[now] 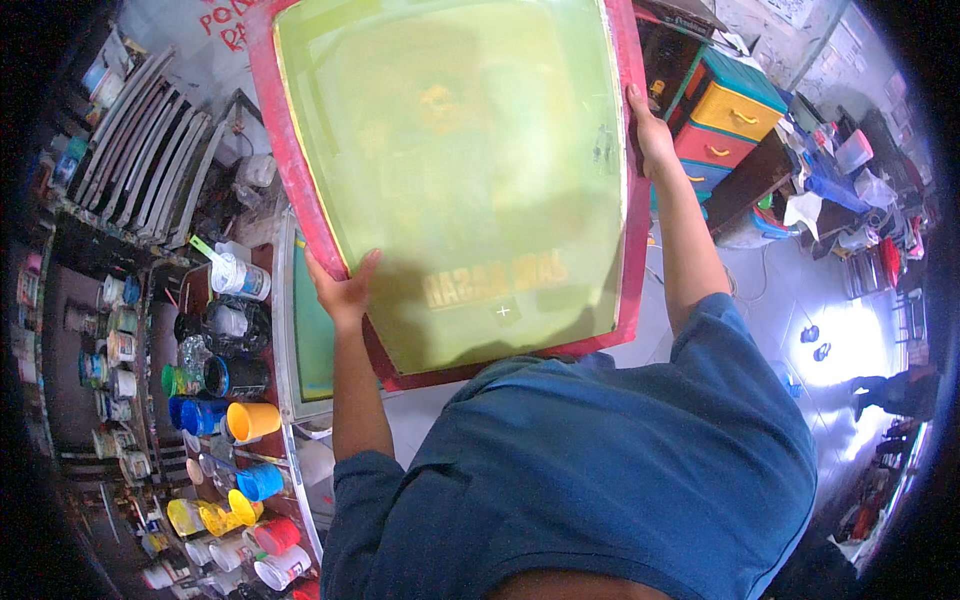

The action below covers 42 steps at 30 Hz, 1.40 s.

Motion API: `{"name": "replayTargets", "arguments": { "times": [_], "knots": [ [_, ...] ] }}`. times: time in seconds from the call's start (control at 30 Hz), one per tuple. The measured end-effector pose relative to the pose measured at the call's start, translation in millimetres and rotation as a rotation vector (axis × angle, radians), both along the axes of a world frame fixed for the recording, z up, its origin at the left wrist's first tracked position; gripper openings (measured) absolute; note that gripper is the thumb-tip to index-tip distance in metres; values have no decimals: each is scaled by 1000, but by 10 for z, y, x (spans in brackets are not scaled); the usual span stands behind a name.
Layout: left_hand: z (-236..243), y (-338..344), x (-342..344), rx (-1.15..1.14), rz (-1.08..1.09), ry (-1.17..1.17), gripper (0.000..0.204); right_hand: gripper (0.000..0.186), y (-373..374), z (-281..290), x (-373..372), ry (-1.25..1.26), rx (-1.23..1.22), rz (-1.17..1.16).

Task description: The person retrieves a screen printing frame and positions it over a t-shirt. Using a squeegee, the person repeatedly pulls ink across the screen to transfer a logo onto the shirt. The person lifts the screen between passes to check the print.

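A large screen-printing frame is held up in front of me, its mesh yellow-green and its border red. Faint lettering and a faint figure show in the mesh. My left hand grips the frame's left edge near its lower corner, thumb on the front. On the opposite side, my right hand holds the right edge higher up, its fingers partly hidden behind the border. Shadows fall across the lower part of the mesh.
At left, a table carries paint pots, among them an orange cup and a blue cup. Another green-meshed frame lies beside them. Several frames stand in a rack. A colourful drawer cabinet stands at right; slippers lie on the floor.
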<state>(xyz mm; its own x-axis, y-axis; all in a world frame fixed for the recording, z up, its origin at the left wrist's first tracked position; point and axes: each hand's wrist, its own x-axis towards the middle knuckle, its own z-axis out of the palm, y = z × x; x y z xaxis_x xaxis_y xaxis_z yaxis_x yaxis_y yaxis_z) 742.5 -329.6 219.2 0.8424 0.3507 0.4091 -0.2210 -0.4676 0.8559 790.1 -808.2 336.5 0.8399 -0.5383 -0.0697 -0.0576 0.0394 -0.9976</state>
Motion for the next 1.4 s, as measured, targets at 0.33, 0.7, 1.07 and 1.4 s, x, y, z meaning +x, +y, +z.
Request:
{"name": "replayTargets", "arguments": {
  "times": [0.33,0.7,1.07,1.4],
  "knots": [
    [220,-168,-117,56,25,-9,86,85,-49,-121,-46,54,52,1],
    [131,-111,-131,-34,-8,92,70,80,-31,-72,-78,62,48,84],
    [424,-244,-244,180,28,178,105,88,-13,-109,39,82,49,88],
    [437,-301,-219,294,191,367,125,85,277,30,-31,31,49,110]
  ]
}}
